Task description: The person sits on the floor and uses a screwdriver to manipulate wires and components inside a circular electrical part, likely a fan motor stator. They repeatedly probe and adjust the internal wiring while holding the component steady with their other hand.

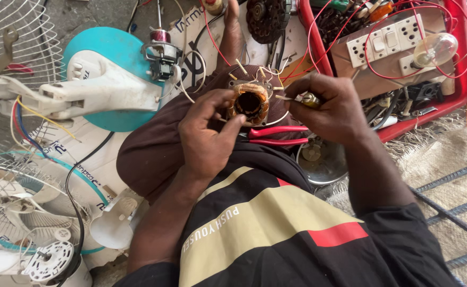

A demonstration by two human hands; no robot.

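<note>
Copper-wound ring coil [250,103] between left hand [208,133] and right hand [326,106]

Floor [84,16], concrete, w/ cardboard sheet [92,170] on it. On cardboard: teal fan base [92,48], wire guard [10,212]. Burlap mat [451,154] at right carries red tray [457,95].

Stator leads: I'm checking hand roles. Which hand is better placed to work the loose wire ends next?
Probably the right hand: it pinches a wire end beside the stator, while the left hand grips the stator.
</note>
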